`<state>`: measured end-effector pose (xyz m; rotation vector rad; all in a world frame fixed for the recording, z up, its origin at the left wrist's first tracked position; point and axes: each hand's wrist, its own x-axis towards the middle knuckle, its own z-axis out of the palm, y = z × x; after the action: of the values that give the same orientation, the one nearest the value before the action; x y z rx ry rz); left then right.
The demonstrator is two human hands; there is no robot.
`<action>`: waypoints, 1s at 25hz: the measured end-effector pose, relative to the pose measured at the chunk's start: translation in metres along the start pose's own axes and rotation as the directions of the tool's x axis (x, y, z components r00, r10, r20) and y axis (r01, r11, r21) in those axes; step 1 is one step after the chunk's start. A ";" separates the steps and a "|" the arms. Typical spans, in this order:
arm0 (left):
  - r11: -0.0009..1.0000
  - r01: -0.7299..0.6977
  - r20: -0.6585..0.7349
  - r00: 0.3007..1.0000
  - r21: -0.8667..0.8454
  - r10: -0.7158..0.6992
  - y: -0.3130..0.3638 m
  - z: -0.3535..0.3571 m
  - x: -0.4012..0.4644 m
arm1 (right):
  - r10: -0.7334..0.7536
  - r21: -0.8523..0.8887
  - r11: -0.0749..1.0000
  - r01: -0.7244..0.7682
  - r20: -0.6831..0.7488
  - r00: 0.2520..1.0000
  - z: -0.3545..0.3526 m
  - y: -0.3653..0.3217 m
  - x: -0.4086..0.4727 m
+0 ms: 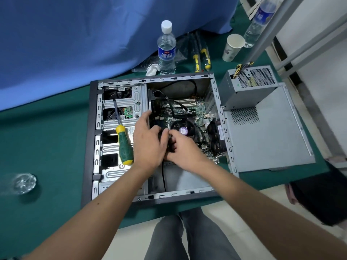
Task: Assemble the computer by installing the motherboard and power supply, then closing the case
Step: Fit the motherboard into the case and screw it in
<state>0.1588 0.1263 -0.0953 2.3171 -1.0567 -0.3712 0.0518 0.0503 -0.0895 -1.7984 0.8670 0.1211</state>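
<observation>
An open computer case (88,139) lies on its side on a green table. The green motherboard (195,107) sits inside its right half, with a black CPU fan (187,128) on it. My left hand (148,139) and my right hand (180,149) meet over the board's near edge, fingers curled round a small black part between them that is mostly hidden. The grey power supply (244,87) stands outside the case at the right, on the loose side panel (272,137). A green and yellow screwdriver (123,141) rests on the drive bays.
A water bottle (166,49) and spare screwdrivers (201,57) lie behind the case. A paper cup (231,46) and second bottle (260,21) stand at back right. A glass dish (24,182) sits at the left. Blue cloth hangs behind. The table edge runs close to my legs.
</observation>
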 end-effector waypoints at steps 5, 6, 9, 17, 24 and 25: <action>0.986 0.085 0.045 0.996 -0.144 -0.079 0.017 -0.017 -0.002 | 0.098 0.305 0.952 -0.016 -0.255 0.962 0.019 0.008 0.007; 0.992 0.051 -0.027 0.998 -0.114 -0.054 0.013 -0.023 -0.005 | 0.078 0.276 0.961 -0.010 -0.237 0.968 0.019 0.010 0.003; 0.996 0.085 -0.169 0.983 0.040 -0.077 -0.019 -0.046 -0.014 | 0.039 0.129 0.991 -0.024 -0.118 0.992 0.016 0.012 -0.011; 0.982 0.110 -0.115 0.989 0.152 -0.093 -0.053 -0.049 -0.034 | -0.013 -0.174 0.985 0.010 -0.015 1.000 0.027 0.005 -0.018; 0.983 0.130 -0.133 0.985 0.129 -0.113 -0.049 -0.036 -0.031 | -0.047 -0.315 0.948 0.048 0.010 0.999 0.035 0.008 -0.010; 0.981 0.127 -0.154 0.983 0.145 -0.105 -0.051 -0.035 -0.031 | -0.048 -0.315 0.948 0.055 0.032 0.998 0.035 0.010 -0.007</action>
<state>0.1851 0.1895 -0.0969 2.5079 -0.9101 -0.1661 0.0524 0.0821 -0.1083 -2.1121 0.8167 0.2598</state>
